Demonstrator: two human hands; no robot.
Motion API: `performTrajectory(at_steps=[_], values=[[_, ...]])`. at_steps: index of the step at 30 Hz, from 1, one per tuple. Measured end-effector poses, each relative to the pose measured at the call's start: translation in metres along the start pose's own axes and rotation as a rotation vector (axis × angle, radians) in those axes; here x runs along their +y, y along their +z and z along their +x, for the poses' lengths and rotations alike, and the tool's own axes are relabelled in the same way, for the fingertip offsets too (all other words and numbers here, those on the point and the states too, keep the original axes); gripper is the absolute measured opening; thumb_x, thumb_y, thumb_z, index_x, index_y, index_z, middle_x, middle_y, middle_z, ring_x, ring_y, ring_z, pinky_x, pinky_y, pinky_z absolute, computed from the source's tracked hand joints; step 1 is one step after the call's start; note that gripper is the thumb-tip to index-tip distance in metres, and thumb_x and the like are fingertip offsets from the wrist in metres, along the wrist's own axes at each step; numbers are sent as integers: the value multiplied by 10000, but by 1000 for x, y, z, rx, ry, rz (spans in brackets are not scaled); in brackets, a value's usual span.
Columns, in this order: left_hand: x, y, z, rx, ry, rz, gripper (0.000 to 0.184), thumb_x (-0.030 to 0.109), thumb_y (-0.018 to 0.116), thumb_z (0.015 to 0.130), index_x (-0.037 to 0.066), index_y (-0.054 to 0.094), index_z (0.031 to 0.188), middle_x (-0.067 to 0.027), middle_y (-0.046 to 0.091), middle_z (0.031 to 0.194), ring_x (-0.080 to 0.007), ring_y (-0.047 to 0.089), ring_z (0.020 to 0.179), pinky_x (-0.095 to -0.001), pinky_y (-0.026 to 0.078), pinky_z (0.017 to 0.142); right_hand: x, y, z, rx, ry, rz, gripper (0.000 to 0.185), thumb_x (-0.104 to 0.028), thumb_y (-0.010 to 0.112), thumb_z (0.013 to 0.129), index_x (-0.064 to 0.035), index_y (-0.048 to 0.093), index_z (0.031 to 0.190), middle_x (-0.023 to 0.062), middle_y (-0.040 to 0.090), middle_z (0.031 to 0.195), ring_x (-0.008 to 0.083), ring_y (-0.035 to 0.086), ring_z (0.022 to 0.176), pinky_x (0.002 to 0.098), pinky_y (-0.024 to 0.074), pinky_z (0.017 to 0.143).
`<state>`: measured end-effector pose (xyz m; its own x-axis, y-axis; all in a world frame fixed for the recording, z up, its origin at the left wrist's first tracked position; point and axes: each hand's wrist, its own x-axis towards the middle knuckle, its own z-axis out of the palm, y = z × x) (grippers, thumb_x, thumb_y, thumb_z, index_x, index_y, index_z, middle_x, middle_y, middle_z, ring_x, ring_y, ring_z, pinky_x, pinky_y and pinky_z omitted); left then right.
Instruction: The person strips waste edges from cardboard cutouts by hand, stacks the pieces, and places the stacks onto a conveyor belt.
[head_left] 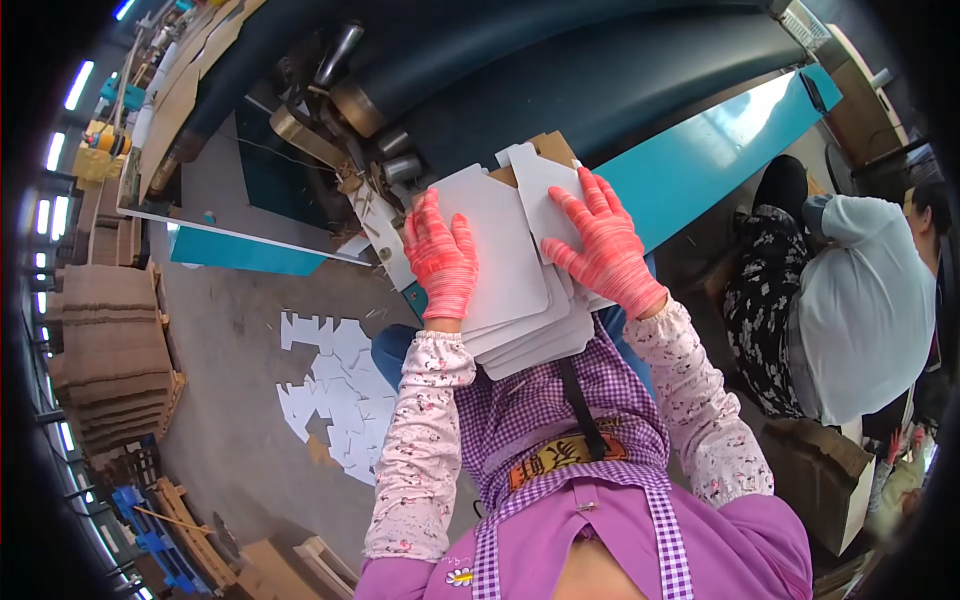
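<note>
In front of me lies a stack of white die-cut cardboard sheets [505, 265], its layers fanned unevenly toward my apron. Some brown board shows at the far end of the stack. My left hand [440, 258], in a red striped glove, rests along the stack's left edge with fingers stretched out and thumb apart. On the right side, my right hand [607, 243] wears the same kind of glove and lies with spread fingers on a white flap. Both hands touch the sheets from above; neither is closed around one. The undersides of the sheets are hidden.
Behind the stack runs a dark roller machine [520, 75] with a teal panel [720, 150]. White cardboard offcuts [345, 400] litter the floor at left, near stacked brown cardboard [110, 345]. A co-worker [860, 300] sits at right, near a cardboard box [820, 475].
</note>
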<state>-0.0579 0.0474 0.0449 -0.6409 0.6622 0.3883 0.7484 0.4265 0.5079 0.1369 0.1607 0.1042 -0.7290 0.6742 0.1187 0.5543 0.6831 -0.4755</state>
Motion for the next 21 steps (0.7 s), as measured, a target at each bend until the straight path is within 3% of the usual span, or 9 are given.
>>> performTrajectory(at_steps=[9, 11, 12, 13, 15, 17, 19, 20, 21], values=[[9, -4, -6, 79, 103, 119, 527, 185, 612, 882, 68, 444, 1367, -146, 516, 1322, -349, 450, 1236, -495, 309, 1082, 7, 8, -2, 70, -63, 57, 610, -379, 689, 800, -141, 534, 1341, 247, 298, 1518, 414, 284, 1399, 501, 306, 1095], [24, -13, -6, 131, 155, 153, 483, 153, 607, 879, 69, 483, 1338, -133, 539, 1289, -336, 460, 1220, -476, 346, 1052, -1, 2, -6, 150, -123, -120, 541, -317, 679, 809, -128, 561, 1302, 229, 360, 1484, 394, 336, 1371, 507, 321, 1079], [30, -14, -3, 113, 239, -78, 449, 147, 603, 873, 76, 516, 1308, -135, 543, 1273, -351, 475, 1196, -475, 342, 1054, -7, 1, -4, 202, -175, -193, 507, -286, 674, 814, -121, 574, 1283, 220, 392, 1467, 385, 363, 1358, 510, 328, 1072], [27, -6, -3, 59, 311, -12, 431, 142, 602, 864, 78, 538, 1285, -134, 553, 1256, -350, 490, 1180, -476, 348, 1050, -8, 9, -3, 208, -230, -210, 446, -249, 655, 820, -126, 592, 1244, 193, 436, 1438, 365, 395, 1336, 519, 320, 1068], [37, -15, -9, 23, 450, -105, 300, 153, 601, 867, 77, 592, 1157, -124, 595, 1166, -323, 526, 1131, -460, 386, 1031, -9, 25, 1, 220, -320, -217, 351, -187, 618, 833, -133, 619, 1180, 139, 512, 1385, 333, 447, 1301, 531, 310, 1069], [-4, -27, 44, 94, 28, -856, 232, 182, 602, 883, 87, 604, 1094, -97, 612, 1114, -276, 559, 1079, -429, 430, 991, -9, 30, 5, 210, -355, -220, 326, -156, 603, 826, -133, 632, 1150, 112, 544, 1360, 317, 468, 1287, 542, 304, 1070], [-8, -129, 108, 160, -52, -805, 194, 294, 609, 925, 121, 615, 1010, -32, 621, 1014, -166, 597, 977, -367, 502, 889, -6, 35, 3, 198, -335, -233, 343, -145, 609, 798, -128, 638, 1140, 111, 545, 1357, 308, 470, 1286, 559, 298, 1066], [-23, -161, 143, 193, -288, -1542, 279, 394, 608, 940, 127, 600, 1018, -20, 609, 1006, -132, 598, 938, -379, 527, 834, -4, 35, 2, 185, -335, -228, 349, -141, 607, 794, -128, 640, 1141, 113, 545, 1359, 311, 470, 1287, 561, 295, 1070], [-34, -188, 178, 386, -277, -1577, 363, 446, 605, 937, 106, 586, 1064, -49, 618, 1014, -183, 609, 973, -418, 528, 857, -3, 34, 3, 176, -337, -224, 355, -137, 606, 789, -129, 642, 1142, 116, 544, 1361, 313, 470, 1288, 563, 291, 1074]])
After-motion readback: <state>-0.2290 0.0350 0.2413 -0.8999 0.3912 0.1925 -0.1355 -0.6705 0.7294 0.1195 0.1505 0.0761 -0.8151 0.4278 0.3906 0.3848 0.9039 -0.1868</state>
